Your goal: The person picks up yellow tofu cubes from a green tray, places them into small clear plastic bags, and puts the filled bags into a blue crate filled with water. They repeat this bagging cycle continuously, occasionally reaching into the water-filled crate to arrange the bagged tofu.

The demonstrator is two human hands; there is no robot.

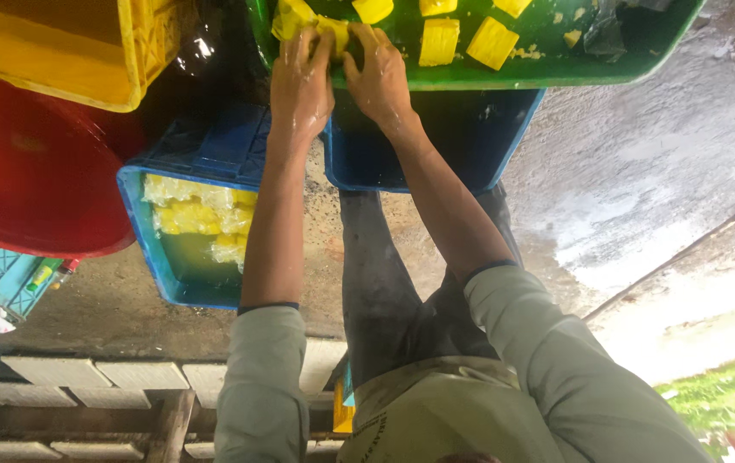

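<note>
The yellow block (326, 31) sits at the near edge of the green tray (556, 73); your left hand (301, 86) and right hand (378, 79) both clamp round it. More yellow pieces (439, 40) lie on the tray, which rests over a blue crate (436, 146); another blue crate (180, 257) holds bagged yellow pieces

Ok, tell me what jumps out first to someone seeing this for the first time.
At the top, the left hand and the right hand press together on a yellow block at the edge of a green tray that holds more yellow blocks. Below the tray stand two blue crates, the left blue crate holding wrapped yellow pieces. A big red tub and a yellow crate fill the left side.
</note>
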